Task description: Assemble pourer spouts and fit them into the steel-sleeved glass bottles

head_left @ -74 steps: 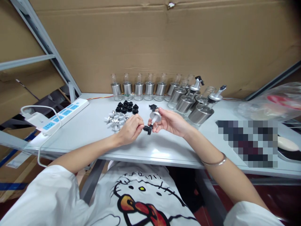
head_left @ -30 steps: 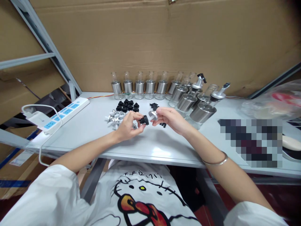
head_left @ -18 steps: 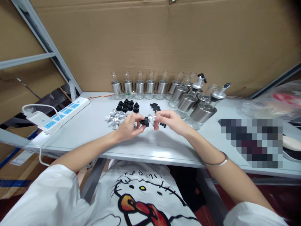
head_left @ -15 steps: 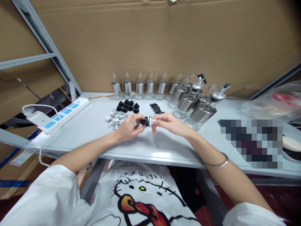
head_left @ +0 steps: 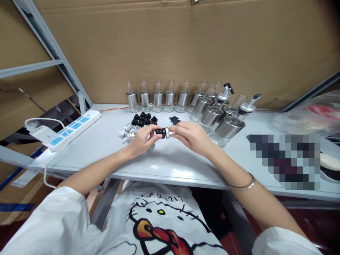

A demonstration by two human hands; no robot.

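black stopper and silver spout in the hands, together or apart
Together: the black stopper, held by the left hand, meets the silver spout in the right hand without visible gap. Whether fully seated, I cannot tell.

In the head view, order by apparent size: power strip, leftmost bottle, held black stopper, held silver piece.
1. power strip
2. leftmost bottle
3. black stopper and silver piece: partly covered, too alike to rank

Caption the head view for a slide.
Left hand holds black stopper against silver pourer top in right hand, before metal-sleeved glass bottles.
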